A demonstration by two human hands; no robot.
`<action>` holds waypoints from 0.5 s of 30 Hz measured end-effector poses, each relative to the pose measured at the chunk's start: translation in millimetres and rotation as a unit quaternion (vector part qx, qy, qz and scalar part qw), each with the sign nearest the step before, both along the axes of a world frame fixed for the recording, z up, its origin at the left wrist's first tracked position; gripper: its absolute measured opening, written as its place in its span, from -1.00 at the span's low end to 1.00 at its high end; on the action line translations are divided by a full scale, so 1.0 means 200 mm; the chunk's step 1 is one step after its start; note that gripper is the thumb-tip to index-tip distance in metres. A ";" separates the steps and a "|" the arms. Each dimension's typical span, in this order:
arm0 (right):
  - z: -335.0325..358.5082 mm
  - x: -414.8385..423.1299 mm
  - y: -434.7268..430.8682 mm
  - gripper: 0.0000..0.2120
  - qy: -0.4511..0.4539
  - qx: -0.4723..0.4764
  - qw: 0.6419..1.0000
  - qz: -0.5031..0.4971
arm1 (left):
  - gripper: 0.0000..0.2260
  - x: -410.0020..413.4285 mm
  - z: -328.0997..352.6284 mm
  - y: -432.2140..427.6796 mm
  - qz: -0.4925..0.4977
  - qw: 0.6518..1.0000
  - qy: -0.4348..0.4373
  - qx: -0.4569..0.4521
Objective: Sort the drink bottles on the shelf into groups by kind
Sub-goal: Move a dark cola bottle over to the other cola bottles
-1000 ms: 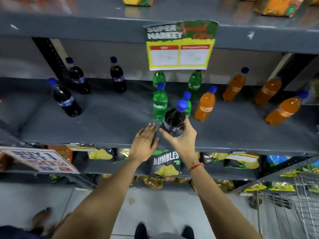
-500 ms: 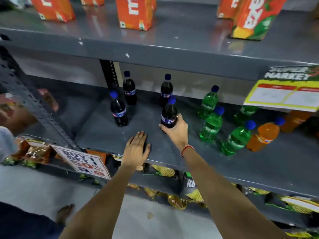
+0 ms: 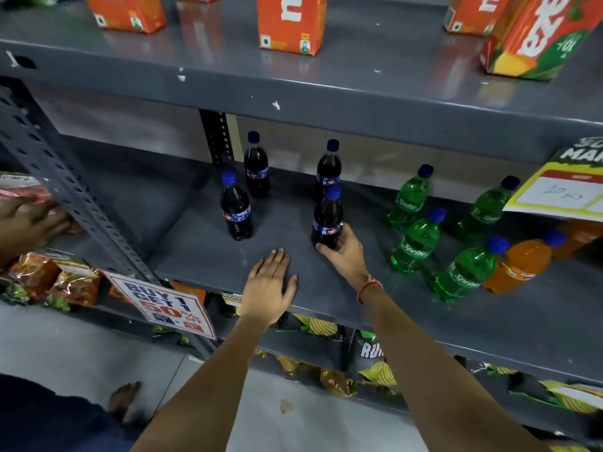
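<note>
My right hand [image 3: 344, 252] grips the base of a dark cola bottle [image 3: 328, 216] with a blue cap, standing upright on the grey shelf [image 3: 202, 243]. Three more cola bottles stand near it: one front left [image 3: 235, 211], one back left [image 3: 256, 166], one right behind the held bottle [image 3: 328, 169]. My left hand [image 3: 269, 285] lies flat and open on the shelf's front edge, left of the held bottle. To the right stand several green Sprite bottles [image 3: 416, 243] and an orange soda bottle [image 3: 522, 261].
Orange juice cartons [image 3: 291, 24] stand on the shelf above. A yellow price sign [image 3: 564, 190] hangs at right, a "Buy 1 Get 1" sign [image 3: 163, 305] at lower left. Snack bags [image 3: 375, 360] fill the shelf below. Another person's hand [image 3: 29, 223] is at far left.
My right hand carried the cola bottle leftward from in front of the green bottles and set it down by the other cola bottles. My left hand went from raised to flat on the shelf.
</note>
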State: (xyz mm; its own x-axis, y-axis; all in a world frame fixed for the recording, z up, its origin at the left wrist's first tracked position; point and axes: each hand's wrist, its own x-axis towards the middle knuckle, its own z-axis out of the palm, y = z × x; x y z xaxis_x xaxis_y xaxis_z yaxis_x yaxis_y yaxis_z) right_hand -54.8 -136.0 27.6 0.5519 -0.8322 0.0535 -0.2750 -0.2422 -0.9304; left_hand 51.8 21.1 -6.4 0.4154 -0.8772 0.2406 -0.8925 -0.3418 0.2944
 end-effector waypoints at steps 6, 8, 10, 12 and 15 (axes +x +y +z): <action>-0.05 0.02 0.06 -0.43 0.006 -0.028 0.998 -0.051 | -0.50 0.00 0.00 0.00 0.005 1.000 -0.009 0.001; -0.05 0.03 0.05 -0.42 0.015 -0.030 0.998 -0.051 | -0.50 0.00 0.00 0.00 0.006 1.000 -0.009 0.001; -0.04 0.03 0.05 -0.42 0.014 -0.016 0.999 -0.045 | -0.50 -0.01 0.01 0.00 0.005 1.000 -0.007 0.000; -0.05 0.02 0.04 -0.40 0.008 -0.007 0.999 -0.038 | -0.50 -0.01 0.01 0.00 0.005 1.000 -0.008 0.000; -0.06 0.02 0.03 -0.40 -0.003 -0.010 0.999 -0.038 | -0.49 -0.01 0.01 0.00 0.004 1.000 -0.004 0.005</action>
State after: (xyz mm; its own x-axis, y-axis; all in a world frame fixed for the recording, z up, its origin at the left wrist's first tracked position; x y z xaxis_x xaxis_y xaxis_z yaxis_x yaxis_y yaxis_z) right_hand -51.6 -129.0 15.7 0.4875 -0.8700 0.0733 -0.2870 -0.2390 -0.9276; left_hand 50.7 20.2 -4.5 0.4213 -0.8761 0.2345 -0.8916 -0.3527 0.2841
